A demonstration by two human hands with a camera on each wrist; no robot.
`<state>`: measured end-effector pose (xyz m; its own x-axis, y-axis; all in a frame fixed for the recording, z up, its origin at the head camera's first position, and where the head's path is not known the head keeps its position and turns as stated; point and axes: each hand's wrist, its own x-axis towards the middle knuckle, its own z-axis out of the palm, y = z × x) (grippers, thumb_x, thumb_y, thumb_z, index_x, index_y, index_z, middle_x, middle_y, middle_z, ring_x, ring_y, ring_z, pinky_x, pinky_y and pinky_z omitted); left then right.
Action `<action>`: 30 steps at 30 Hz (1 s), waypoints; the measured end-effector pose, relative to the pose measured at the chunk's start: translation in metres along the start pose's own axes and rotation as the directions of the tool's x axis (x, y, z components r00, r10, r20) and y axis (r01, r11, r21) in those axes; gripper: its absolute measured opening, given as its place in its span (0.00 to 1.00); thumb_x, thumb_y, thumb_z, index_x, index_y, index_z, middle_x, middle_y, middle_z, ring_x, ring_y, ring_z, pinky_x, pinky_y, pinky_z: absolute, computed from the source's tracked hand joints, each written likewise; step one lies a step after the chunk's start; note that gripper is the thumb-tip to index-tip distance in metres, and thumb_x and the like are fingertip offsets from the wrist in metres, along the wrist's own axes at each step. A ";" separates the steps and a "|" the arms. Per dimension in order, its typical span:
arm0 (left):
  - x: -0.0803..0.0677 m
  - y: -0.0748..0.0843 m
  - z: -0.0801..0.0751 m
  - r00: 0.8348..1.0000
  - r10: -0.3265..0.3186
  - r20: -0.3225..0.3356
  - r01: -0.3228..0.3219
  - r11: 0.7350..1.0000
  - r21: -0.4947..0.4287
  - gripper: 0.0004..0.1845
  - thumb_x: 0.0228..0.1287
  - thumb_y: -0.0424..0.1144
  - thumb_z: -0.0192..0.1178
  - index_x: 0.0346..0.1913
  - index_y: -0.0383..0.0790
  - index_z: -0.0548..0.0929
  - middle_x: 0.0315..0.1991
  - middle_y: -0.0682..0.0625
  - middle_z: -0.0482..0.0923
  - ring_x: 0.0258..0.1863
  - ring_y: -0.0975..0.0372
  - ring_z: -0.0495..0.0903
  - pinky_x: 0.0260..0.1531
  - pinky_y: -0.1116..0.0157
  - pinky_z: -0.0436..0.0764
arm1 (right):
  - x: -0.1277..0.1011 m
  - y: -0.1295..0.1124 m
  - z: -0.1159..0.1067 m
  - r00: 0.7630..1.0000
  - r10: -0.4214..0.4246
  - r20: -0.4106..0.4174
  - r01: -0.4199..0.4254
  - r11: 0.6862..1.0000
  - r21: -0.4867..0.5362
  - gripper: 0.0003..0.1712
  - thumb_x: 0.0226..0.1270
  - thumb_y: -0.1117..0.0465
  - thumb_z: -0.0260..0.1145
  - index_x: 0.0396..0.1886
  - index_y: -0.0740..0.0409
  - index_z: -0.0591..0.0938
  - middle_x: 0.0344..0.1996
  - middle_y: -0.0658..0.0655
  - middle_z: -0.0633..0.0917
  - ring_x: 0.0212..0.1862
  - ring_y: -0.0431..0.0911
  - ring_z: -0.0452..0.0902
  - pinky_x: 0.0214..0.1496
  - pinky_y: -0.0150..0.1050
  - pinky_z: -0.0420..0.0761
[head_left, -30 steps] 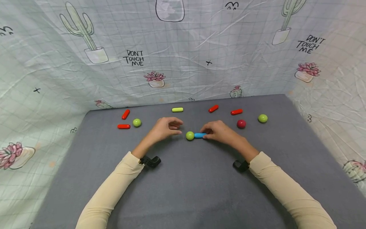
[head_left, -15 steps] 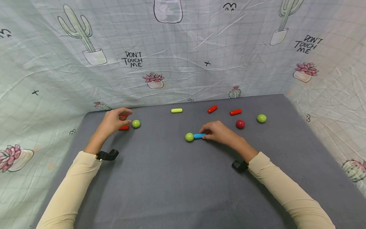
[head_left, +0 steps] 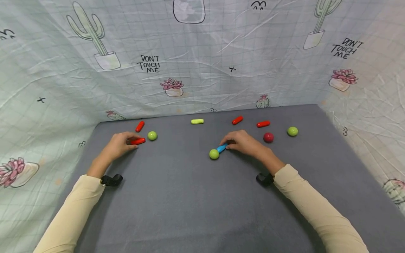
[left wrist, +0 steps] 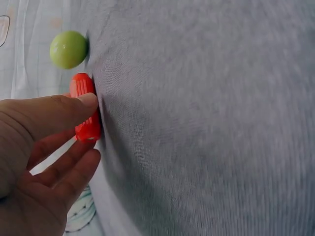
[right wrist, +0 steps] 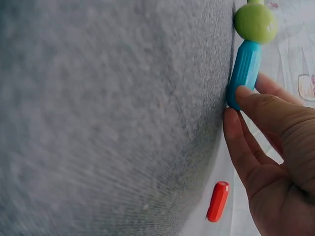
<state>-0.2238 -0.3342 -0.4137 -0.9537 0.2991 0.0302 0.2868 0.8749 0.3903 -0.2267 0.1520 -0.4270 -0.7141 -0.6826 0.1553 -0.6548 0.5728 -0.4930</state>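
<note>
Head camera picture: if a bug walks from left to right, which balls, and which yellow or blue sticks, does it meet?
Leftmost green ball → yellow stick → middle green ball → blue stick → red ball → rightmost green ball.

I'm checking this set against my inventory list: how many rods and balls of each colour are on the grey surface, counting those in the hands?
Glossy red rods: 4
Glossy blue rod: 1
Glossy yellow-green rod: 1
Glossy green balls: 3
Glossy red ball: 1
Total: 10
</note>
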 end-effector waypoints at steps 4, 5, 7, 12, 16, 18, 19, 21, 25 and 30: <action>0.001 0.003 0.005 1.000 0.004 -0.006 -0.004 1.000 0.001 0.15 0.53 0.31 0.69 0.45 0.40 0.84 0.42 0.40 0.82 0.42 0.48 0.78 0.44 0.48 0.75 | 0.003 0.002 0.001 1.000 -0.020 0.009 0.020 1.000 -0.003 0.13 0.58 0.66 0.70 0.43 0.50 0.86 0.42 0.46 0.85 0.48 0.40 0.78 0.51 0.38 0.79; 0.001 0.005 0.006 1.000 0.007 -0.008 -0.007 1.000 0.000 0.14 0.53 0.31 0.69 0.44 0.41 0.84 0.41 0.40 0.82 0.42 0.48 0.78 0.44 0.48 0.75 | 0.004 0.002 0.001 1.000 -0.023 0.012 0.023 1.000 0.000 0.13 0.58 0.66 0.70 0.43 0.50 0.86 0.43 0.46 0.84 0.48 0.40 0.78 0.51 0.38 0.79; 0.001 0.007 0.007 1.000 0.019 -0.014 -0.019 1.000 0.005 0.13 0.52 0.31 0.70 0.43 0.41 0.84 0.40 0.41 0.83 0.41 0.49 0.78 0.43 0.49 0.75 | 0.004 0.002 0.001 0.999 -0.024 0.023 0.024 1.000 0.015 0.14 0.58 0.67 0.70 0.44 0.50 0.85 0.44 0.47 0.84 0.49 0.40 0.78 0.51 0.38 0.79; 0.000 0.013 0.010 0.997 0.070 -0.036 -0.069 0.998 0.011 0.13 0.51 0.30 0.70 0.41 0.40 0.85 0.39 0.42 0.83 0.40 0.49 0.79 0.43 0.49 0.76 | 0.005 0.002 0.001 0.998 -0.030 0.056 0.027 0.998 0.060 0.15 0.60 0.66 0.68 0.47 0.50 0.85 0.49 0.48 0.82 0.52 0.41 0.77 0.50 0.38 0.81; 0.000 0.021 0.012 0.994 0.097 -0.041 -0.097 0.995 0.007 0.12 0.52 0.31 0.70 0.41 0.40 0.86 0.39 0.44 0.84 0.40 0.50 0.80 0.42 0.50 0.77 | 0.006 0.003 0.000 0.997 -0.037 0.074 0.031 0.996 0.087 0.15 0.61 0.65 0.68 0.47 0.50 0.85 0.49 0.48 0.82 0.52 0.41 0.77 0.50 0.38 0.81; 0.001 0.027 0.013 0.993 0.111 -0.044 -0.111 0.994 -0.004 0.12 0.52 0.32 0.70 0.41 0.40 0.87 0.39 0.45 0.85 0.40 0.51 0.80 0.42 0.51 0.78 | 0.007 0.004 -0.002 0.996 -0.032 0.086 0.024 0.996 0.090 0.14 0.60 0.65 0.68 0.47 0.50 0.85 0.48 0.48 0.82 0.51 0.40 0.77 0.50 0.37 0.80; 0.001 0.030 0.014 0.991 0.123 -0.047 -0.124 0.992 -0.012 0.12 0.52 0.32 0.70 0.41 0.40 0.87 0.39 0.45 0.85 0.40 0.52 0.81 0.41 0.52 0.78 | 0.007 0.004 -0.002 0.995 -0.030 0.092 0.021 0.995 0.094 0.14 0.60 0.65 0.69 0.47 0.51 0.85 0.48 0.48 0.82 0.51 0.40 0.77 0.50 0.37 0.80; 0.001 0.037 0.015 0.987 0.150 -0.056 -0.152 0.988 -0.029 0.12 0.52 0.32 0.70 0.41 0.40 0.87 0.39 0.45 0.85 0.40 0.52 0.81 0.40 0.53 0.79 | 0.008 0.005 -0.003 0.995 -0.028 0.099 0.019 0.995 0.094 0.14 0.59 0.65 0.69 0.46 0.51 0.86 0.48 0.48 0.83 0.51 0.40 0.77 0.50 0.36 0.80; 0.000 0.054 0.018 0.978 0.197 -0.072 -0.201 0.978 -0.062 0.12 0.51 0.32 0.71 0.41 0.41 0.87 0.40 0.46 0.85 0.39 0.54 0.82 0.38 0.55 0.81 | 0.008 0.005 -0.004 0.994 -0.050 0.097 0.041 0.995 0.096 0.14 0.58 0.66 0.69 0.45 0.51 0.86 0.47 0.49 0.83 0.50 0.41 0.78 0.50 0.37 0.80; -0.001 0.078 0.020 0.967 0.242 -0.083 -0.250 0.963 -0.104 0.12 0.51 0.32 0.71 0.41 0.43 0.88 0.36 0.50 0.84 0.36 0.58 0.80 0.36 0.57 0.81 | 0.007 0.004 -0.004 0.993 -0.079 0.087 0.070 0.992 0.104 0.15 0.58 0.67 0.70 0.45 0.52 0.85 0.47 0.49 0.83 0.50 0.41 0.78 0.50 0.37 0.80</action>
<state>-0.1992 -0.2583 -0.4018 -0.8600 0.4694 0.2001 0.5052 0.7279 0.4637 -0.2352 0.1509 -0.4245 -0.6358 -0.7626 0.1192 -0.6740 0.4733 -0.5672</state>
